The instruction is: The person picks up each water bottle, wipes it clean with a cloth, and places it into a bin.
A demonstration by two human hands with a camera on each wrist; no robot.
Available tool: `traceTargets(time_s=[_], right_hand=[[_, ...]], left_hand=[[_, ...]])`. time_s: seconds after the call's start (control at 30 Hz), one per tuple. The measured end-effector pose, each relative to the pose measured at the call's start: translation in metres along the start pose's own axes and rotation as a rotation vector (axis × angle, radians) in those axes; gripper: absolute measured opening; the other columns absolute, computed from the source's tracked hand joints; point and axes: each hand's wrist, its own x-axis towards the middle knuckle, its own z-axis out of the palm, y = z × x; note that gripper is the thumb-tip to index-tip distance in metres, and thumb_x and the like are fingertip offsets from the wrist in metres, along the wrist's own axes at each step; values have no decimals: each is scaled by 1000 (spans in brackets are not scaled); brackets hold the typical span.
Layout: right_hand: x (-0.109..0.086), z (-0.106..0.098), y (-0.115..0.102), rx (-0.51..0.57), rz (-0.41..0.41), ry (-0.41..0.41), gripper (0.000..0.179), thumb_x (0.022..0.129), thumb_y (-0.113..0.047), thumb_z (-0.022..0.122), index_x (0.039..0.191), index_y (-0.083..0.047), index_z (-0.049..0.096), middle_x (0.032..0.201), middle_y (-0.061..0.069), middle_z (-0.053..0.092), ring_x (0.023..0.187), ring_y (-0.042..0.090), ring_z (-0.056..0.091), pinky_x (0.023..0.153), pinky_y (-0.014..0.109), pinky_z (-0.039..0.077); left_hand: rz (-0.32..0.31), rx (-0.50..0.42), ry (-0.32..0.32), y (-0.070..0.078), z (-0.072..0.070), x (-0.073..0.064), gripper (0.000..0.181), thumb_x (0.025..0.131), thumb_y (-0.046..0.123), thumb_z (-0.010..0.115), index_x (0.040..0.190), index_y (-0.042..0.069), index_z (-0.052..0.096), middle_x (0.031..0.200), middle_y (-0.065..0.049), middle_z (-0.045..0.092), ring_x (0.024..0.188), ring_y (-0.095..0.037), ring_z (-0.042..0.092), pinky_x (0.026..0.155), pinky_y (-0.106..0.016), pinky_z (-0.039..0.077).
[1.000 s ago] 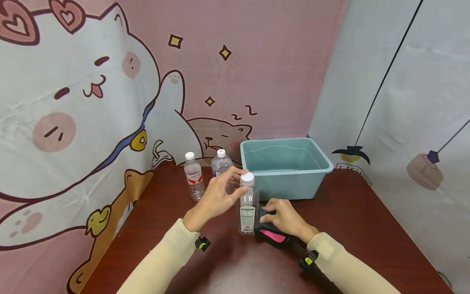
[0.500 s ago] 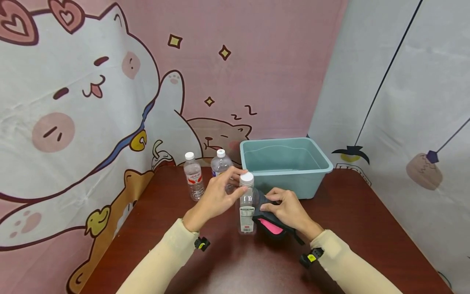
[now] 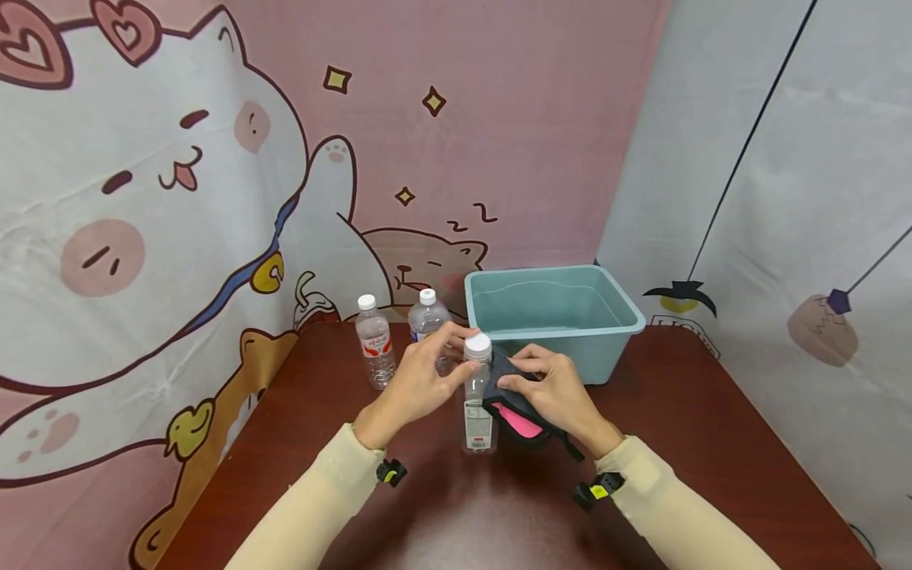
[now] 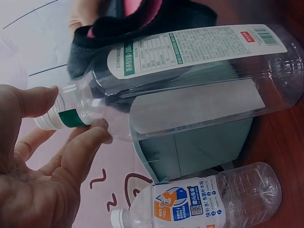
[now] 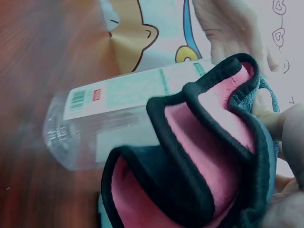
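I see the bottle [image 3: 479,423], long axis vertical, cap [image 3: 478,343] up, left hand [image 3: 420,374] gripping it, right hand [image 3: 560,389] pinching pink-lined cloth [image 3: 518,419].

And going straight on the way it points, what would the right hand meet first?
Probably the bottle the left hand pinches; the cloth in the right hand leads, and whether it touches is unclear.
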Motion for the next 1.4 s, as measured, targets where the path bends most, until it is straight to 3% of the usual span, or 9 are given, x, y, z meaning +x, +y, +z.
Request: traceTargets(time_s=[0.5,0.73,1.1,1.4], right_hand=[[9,4,-16,4,-36,54,29,99,-18,95,126,-10,91,107,1,81,101,13,71,80,20,58],[9,3,-16,-28,-44,51,31,99,-19,95,128,-10,90,108,0,81,97,12,70,76,22,57],[7,3,-18,-49,-35,36,30,97,-24,97,125,-13,92,109,-2,82,95,14,71,74,22,56],[6,1,-19,-85,-32,28,30,96,-24,97,123,-12,92,108,-3,81,92,12,69,73,24,56]], left_hand=[[-14,8,-4,1,-1,1,47,108,19,86,151,20,66,132,-8,83,117,-27,86,100,-47,74],[-5,-5,-3,3,-1,2,47,108,18,86,151,20,66,132,-10,83,117,-29,86,100,-52,73],[-34,18,-13,3,-1,0,48,109,20,86,152,22,65,133,-7,82,120,-26,86,102,-46,73],[-25,0,-13,4,0,0,48,109,19,85,152,20,65,133,-9,82,121,-30,85,103,-54,72]])
